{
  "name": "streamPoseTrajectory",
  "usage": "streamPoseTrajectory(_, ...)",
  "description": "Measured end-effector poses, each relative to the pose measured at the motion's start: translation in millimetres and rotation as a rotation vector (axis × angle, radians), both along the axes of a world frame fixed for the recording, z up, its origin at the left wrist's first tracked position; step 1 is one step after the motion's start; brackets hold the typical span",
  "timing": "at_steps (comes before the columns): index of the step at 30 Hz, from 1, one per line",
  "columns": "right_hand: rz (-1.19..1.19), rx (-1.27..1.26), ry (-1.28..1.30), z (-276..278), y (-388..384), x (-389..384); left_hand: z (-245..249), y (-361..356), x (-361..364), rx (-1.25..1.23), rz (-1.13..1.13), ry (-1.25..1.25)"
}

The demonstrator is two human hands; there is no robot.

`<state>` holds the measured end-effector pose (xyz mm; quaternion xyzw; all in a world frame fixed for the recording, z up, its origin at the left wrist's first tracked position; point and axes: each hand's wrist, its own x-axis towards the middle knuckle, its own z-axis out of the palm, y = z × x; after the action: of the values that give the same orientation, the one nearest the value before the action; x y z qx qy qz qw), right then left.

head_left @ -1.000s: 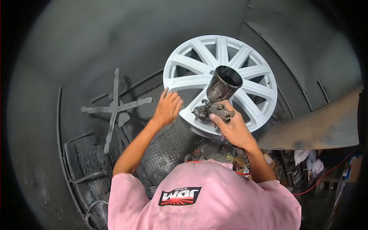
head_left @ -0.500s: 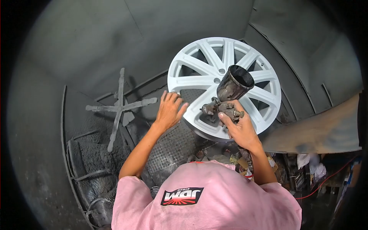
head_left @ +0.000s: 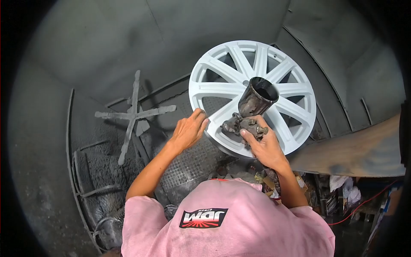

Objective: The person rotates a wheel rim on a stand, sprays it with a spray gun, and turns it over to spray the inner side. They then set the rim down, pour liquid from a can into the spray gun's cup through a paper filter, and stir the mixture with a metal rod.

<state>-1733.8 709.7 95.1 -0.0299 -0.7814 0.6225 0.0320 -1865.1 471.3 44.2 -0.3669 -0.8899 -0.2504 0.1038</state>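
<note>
A white multi-spoke wheel rim [head_left: 218, 89] lies in front of me, its face up. My right hand [head_left: 267, 147] grips a dirty spray gun [head_left: 250, 127] over the near part of the rim. The gun's dark, paint-stained cup [head_left: 258, 97] stands above the hand and covers part of the hub. At the rim's near left edge is my left hand [head_left: 189, 130], its fingers bent and close together against the edge. What these fingers grip, if anything, is hidden.
A grey-coated cross-shaped stand [head_left: 133, 115] is at the left, near the booth wall [head_left: 98, 38]. A curved brown panel [head_left: 351, 150] is at the right. Below it are plastic bags [head_left: 352, 193], a red hose [head_left: 364, 202] and clutter. A perforated mat [head_left: 188, 165] lies underfoot.
My left hand has gone from spread fingers to bent fingers at the rim's edge. The rim's spokes have turned slightly. The spray gun has shifted a little left and down.
</note>
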Motion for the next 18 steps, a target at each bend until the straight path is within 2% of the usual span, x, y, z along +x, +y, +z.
streamPoseTrajectory(2,0.021,0.006,-0.001,-1,-1,1,-9,-5,-12,-0.219,-0.069,-0.054)
streamPoseTrajectory(6,0.037,-0.024,-0.002,0,5,6,-11,0,-18,-0.307,-0.039,-0.014)
streamPoseTrajectory(9,0.013,-0.050,0.010,2,-1,7,-19,7,21,-0.340,-0.045,-0.098)
streamPoseTrajectory(12,-0.013,-0.002,0.042,-7,4,8,-12,20,50,-0.146,-0.229,-0.331)
streamPoseTrajectory(13,-0.017,-0.001,0.042,-6,4,8,-6,18,47,-0.146,-0.234,-0.331)
streamPoseTrajectory(15,-0.017,-0.003,0.018,-4,4,9,6,7,36,0.031,-0.286,-0.674)
streamPoseTrajectory(16,-0.017,-0.006,0.017,-5,5,9,9,4,28,0.028,-0.284,-0.675)
streamPoseTrajectory(18,0.003,-0.002,0.002,-5,6,9,16,-2,14,0.102,-0.107,-0.141)
